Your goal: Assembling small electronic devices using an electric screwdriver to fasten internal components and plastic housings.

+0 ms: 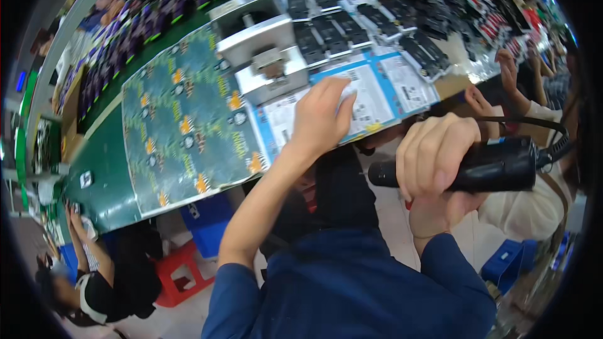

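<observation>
Gripping black corded power screwdriver [496, 164]

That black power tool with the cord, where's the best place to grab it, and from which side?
Around its thick middle barrel, probably. The black tool lies roughly level, its narrow nose pointing to the person's left and its coiled cord leaving the other end. The right hand already wraps the barrel near the nose, fingers curled over the top. Coming from above keeps clear of nose and cord.

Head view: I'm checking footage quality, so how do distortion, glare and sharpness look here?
Head view: strong fisheye bending, the green workbench edge curving, dark corners at the rim; bright glare on the white printed sheet by the left hand; right hand gripping the black corded power tool is fairly sharp; far trays smear.
</observation>
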`<control>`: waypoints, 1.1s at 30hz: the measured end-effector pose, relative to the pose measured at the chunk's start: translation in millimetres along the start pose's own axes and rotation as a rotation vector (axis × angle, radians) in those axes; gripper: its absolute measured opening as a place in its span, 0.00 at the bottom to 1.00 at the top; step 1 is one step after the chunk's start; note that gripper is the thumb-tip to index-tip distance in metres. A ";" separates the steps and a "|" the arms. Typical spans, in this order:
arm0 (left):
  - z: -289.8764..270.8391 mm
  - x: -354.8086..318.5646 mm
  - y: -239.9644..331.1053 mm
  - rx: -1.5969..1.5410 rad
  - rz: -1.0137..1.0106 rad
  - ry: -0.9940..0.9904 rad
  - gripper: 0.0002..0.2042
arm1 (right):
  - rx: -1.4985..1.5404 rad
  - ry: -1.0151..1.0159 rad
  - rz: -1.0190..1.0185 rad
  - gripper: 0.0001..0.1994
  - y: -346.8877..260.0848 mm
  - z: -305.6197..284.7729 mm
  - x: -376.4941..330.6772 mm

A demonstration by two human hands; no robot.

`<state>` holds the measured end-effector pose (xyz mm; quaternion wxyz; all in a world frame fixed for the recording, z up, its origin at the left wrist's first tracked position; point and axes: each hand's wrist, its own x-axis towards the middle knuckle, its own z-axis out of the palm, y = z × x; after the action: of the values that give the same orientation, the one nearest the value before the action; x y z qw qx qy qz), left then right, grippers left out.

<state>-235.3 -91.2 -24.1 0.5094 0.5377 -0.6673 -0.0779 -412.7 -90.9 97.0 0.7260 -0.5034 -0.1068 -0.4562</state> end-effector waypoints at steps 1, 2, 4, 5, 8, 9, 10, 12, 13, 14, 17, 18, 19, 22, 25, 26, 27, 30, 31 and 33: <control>30.1 20.3 3.0 -0.034 -0.086 -0.013 0.14 | -0.019 -0.021 0.000 0.20 -11.6 -1.7 -6.2; 53.5 35.9 6.4 0.010 -0.102 -0.023 0.15 | -0.030 -0.046 0.000 0.20 -20.1 -7.5 -12.0; 90.2 64.0 14.4 0.072 -0.171 -0.051 0.19 | -0.072 -0.232 0.055 0.19 -37.9 -24.8 -14.4; 107.7 74.7 22.0 0.124 -0.253 -0.128 0.22 | -0.107 -0.215 0.089 0.19 -45.2 -24.6 -17.5; 145.6 110.0 37.9 0.187 -0.413 -0.222 0.30 | -0.136 -0.198 0.123 0.18 -60.9 -28.0 -18.2; 156.5 114.8 37.7 0.217 -0.447 -0.232 0.31 | -0.145 -0.185 0.136 0.18 -65.5 -29.1 -18.9; 165.5 113.0 38.7 0.230 -0.428 -0.129 0.33 | -0.165 -0.186 0.143 0.19 -69.7 -30.2 -19.7; 172.5 112.4 38.4 0.221 -0.432 -0.164 0.35 | -0.178 -0.189 0.151 0.18 -78.3 -31.4 -19.0; 173.3 112.1 40.5 0.211 -0.439 -0.196 0.36 | -0.190 -0.194 0.163 0.18 -80.9 -32.2 -19.8; 175.0 115.3 42.7 0.191 -0.461 -0.195 0.37 | -0.190 -0.186 0.160 0.18 -82.2 -33.2 -21.1; 177.8 115.6 39.2 0.153 -0.491 -0.208 0.37 | -0.165 -0.194 0.144 0.18 -78.9 -31.0 -20.0; 180.2 114.1 40.2 0.134 -0.512 -0.148 0.34 | -0.159 -0.204 0.143 0.18 -77.9 -31.2 -20.1; 179.5 111.6 39.3 0.137 -0.517 -0.138 0.34 | -0.153 -0.217 0.143 0.18 -76.6 -30.6 -19.7; 166.6 94.9 33.0 -0.253 -0.695 -0.011 0.27 | -0.185 -0.250 0.114 0.18 -70.1 -25.2 -16.1; 133.9 65.1 41.0 -0.862 -0.704 -0.029 0.24 | -0.269 -0.201 -0.001 0.19 -64.5 -25.2 -13.5; 111.2 47.9 38.4 -0.938 -0.655 -0.003 0.23 | -0.219 -0.121 -0.027 0.19 -55.2 -23.6 -15.3; 89.5 33.8 39.7 -1.030 -0.606 0.013 0.22 | -0.187 -0.031 -0.042 0.20 -50.9 -18.7 -14.6; 9.1 -15.1 34.6 -1.017 -0.751 0.057 0.22 | -0.271 0.073 -0.164 0.16 -27.2 -12.3 4.7; -12.9 -28.8 33.7 -1.039 -0.798 0.104 0.19 | -0.282 0.098 -0.191 0.14 -14.7 -10.5 17.1; -45.7 -54.7 28.8 -1.124 -0.943 0.178 0.16 | -0.360 0.228 -0.207 0.11 16.3 -2.9 44.8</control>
<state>-224.1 -15.5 -16.6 0.6726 0.4296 -0.1812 -0.5747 -375.9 -116.9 112.8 0.5813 -0.5562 0.0077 -0.5939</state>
